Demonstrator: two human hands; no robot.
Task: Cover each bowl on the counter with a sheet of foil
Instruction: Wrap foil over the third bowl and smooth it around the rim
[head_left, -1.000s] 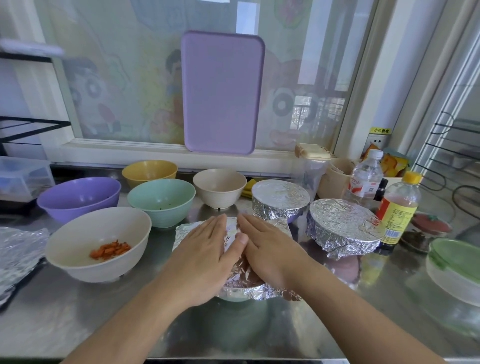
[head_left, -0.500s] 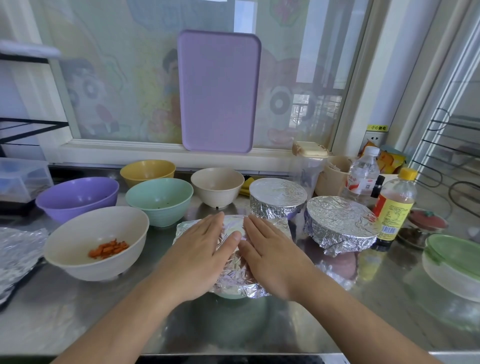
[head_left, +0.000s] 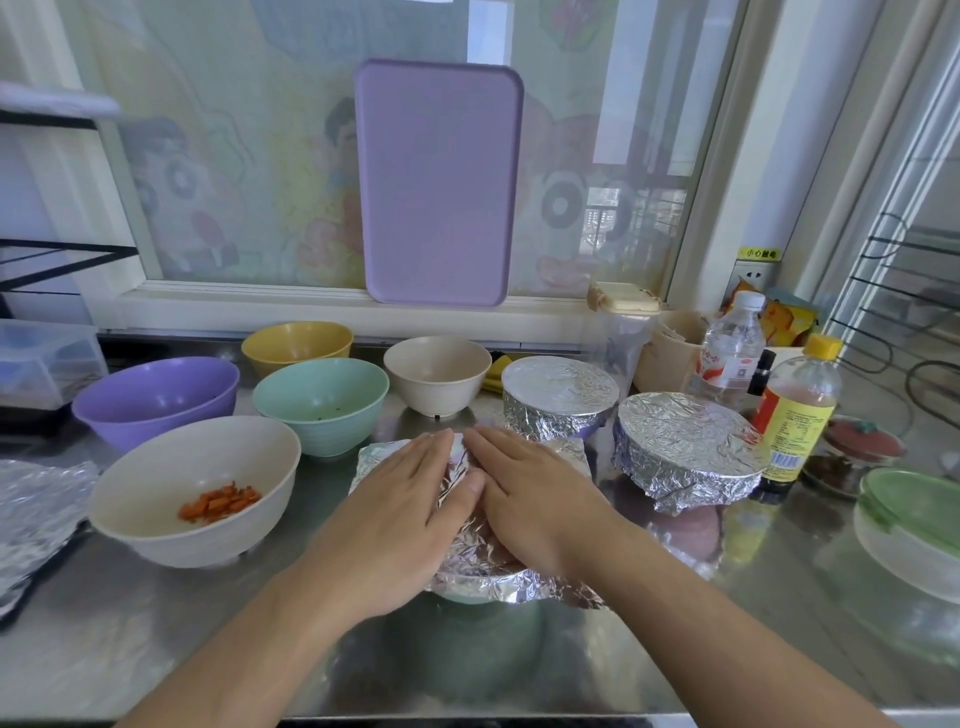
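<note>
Counter (head_left: 156, 639): a steel surface on which every bowl is stood; a spare crumpled foil piece (head_left: 36, 514) is seen at its left edge.
Uncovered bowls: five are left open, namely the purple bowl (head_left: 156, 400), the cream bowl with orange bits (head_left: 195, 488), the green bowl (head_left: 322, 402), the yellow bowl (head_left: 297, 345) and the small beige bowl (head_left: 437, 374).
Covered bowls: two are already wrapped, the rear covered bowl (head_left: 558, 400) and the right covered bowl (head_left: 685, 452).
Foil sheet (head_left: 509, 584): it is laid over a third bowl directly under the hands; only a pale sliver of that bowl's rim is shown at the near edge.
Left hand (head_left: 400, 525): it is laid flat on the foil, fingers straight and pointed away.
Right hand (head_left: 535, 504): it is laid flat likewise, just beside the left, thumbs meeting over the middle.
Key relation: the loose foil edges are found outward and below the fingers on every side; each hand is judged nearest to its own side's overhang, so an outward, downward sweep is called for.
Progress: the third cover is judged pressed but not yet crimped.
</note>
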